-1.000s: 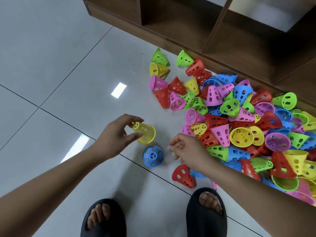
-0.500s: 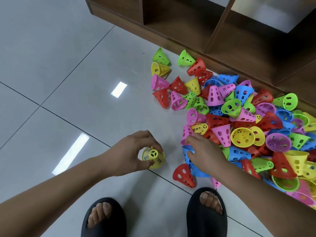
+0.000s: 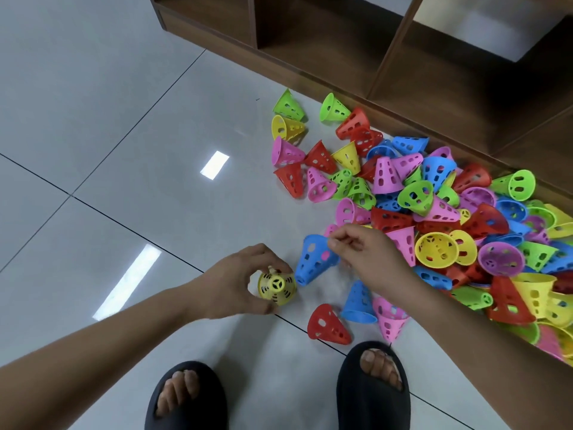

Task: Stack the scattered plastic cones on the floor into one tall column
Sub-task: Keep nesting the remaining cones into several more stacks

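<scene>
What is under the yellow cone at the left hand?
Nothing shows: the yellow cone stands tip up, gripped by the left hand; its body hides whatever is beneath.

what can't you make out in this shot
- Head view: anything beneath the yellow cone is hidden by the cone itself and the left hand gripping it.
- Head view: the pile of cones runs off the right edge and the right forearm covers part, so no count.
- Head view: the wooden shelf is cut off by the top edge.
</scene>
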